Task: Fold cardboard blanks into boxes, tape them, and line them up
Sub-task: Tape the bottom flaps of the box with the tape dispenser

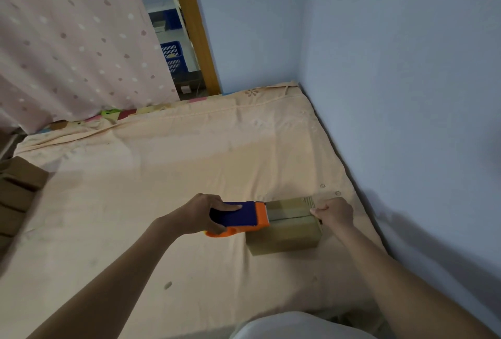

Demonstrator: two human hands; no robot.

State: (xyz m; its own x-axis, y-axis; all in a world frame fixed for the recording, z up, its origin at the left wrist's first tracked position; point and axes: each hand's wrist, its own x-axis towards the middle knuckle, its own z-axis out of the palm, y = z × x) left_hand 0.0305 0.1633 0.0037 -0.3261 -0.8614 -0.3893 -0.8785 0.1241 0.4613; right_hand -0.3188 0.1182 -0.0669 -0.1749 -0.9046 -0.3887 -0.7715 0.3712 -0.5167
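Note:
A small brown cardboard box stands on the peach bedsheet, its top flaps closed. My left hand grips a purple and orange tape dispenser, whose orange front edge sits at the box's top left edge. A strip of tape runs across the box's top seam. My right hand is curled at the box's right top edge, where its fingers press down the tape end.
Several folded cardboard boxes are stacked at the bed's left edge. A blue wall runs close along the bed's right side. A dotted pink curtain and a blue basket lie beyond the far edge.

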